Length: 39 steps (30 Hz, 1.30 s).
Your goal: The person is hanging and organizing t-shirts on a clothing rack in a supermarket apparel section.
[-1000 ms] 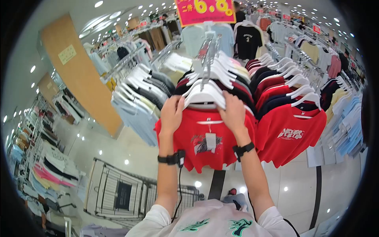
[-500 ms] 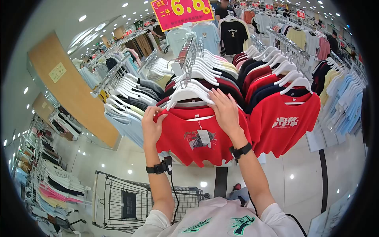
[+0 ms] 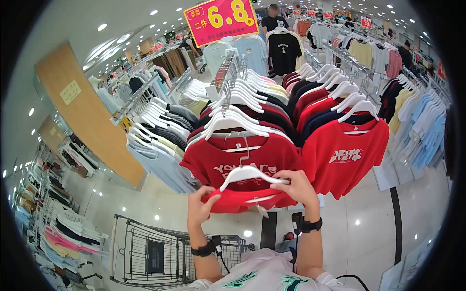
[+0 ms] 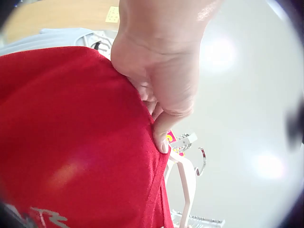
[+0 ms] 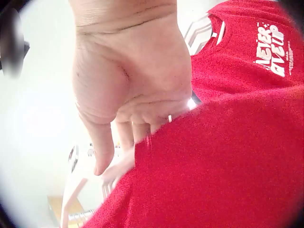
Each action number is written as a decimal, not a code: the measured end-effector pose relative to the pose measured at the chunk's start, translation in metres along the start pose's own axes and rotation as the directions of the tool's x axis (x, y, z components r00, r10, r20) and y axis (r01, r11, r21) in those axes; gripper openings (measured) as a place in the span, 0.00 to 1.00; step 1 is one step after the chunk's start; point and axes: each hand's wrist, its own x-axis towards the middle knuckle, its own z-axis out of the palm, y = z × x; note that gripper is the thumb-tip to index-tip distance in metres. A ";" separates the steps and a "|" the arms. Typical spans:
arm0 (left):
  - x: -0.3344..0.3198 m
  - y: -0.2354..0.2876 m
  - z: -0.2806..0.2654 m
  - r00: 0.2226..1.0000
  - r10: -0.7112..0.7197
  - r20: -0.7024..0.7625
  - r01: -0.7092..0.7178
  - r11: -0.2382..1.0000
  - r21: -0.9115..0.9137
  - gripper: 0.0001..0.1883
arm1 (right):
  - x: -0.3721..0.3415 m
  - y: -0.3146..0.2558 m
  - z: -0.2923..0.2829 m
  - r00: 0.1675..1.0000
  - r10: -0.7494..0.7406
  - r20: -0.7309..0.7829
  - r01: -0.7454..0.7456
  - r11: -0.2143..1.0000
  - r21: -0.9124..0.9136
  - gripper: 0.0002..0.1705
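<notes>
A red T-shirt [image 3: 233, 201] hangs on a white hanger [image 3: 247, 173], off the rail and in front of the rack, its front tipped away from the head camera. My left hand [image 3: 197, 208] pinches the shirt's left shoulder, thumb on the cloth at the seam in the left wrist view. At the opposite end, my right hand [image 3: 301, 189] grips the hanger's arm; its fingers [image 5: 128, 135] are partly hidden behind the cloth in the right wrist view. Right behind hangs a dark red T-shirt [image 3: 267, 148] with white lettering. A paper tag [image 3: 262, 211] dangles at the collar.
Shirts crowd the rails on both sides, including another red T-shirt [image 3: 347, 155] at the right. A pink price sign [image 3: 221, 22] tops the rack. Below left stands a shopping cart [image 3: 160, 252]; a wooden pillar [image 3: 87, 114] rises behind it.
The red T-shirt and its hanger have come off the rail and down toward me, exposing the dark red shirt behind. The right hand has moved from the hangers' shoulders to this hanger's end.
</notes>
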 end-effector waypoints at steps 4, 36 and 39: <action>-0.010 -0.001 -0.012 0.995 0.022 -0.101 -0.029 0.997 -0.075 0.09 | -0.003 0.001 -0.026 0.986 0.046 -0.161 0.057 0.814 0.579 0.14; -0.022 0.023 0.033 0.990 -0.014 0.139 0.020 0.999 -0.043 0.10 | -0.052 0.024 -0.016 0.983 0.079 -0.164 -0.086 0.996 -0.035 0.23; -0.019 0.023 0.033 0.990 -0.015 0.143 0.025 0.997 -0.071 0.10 | -0.051 0.018 -0.019 0.981 0.068 -0.180 -0.078 0.996 -0.046 0.24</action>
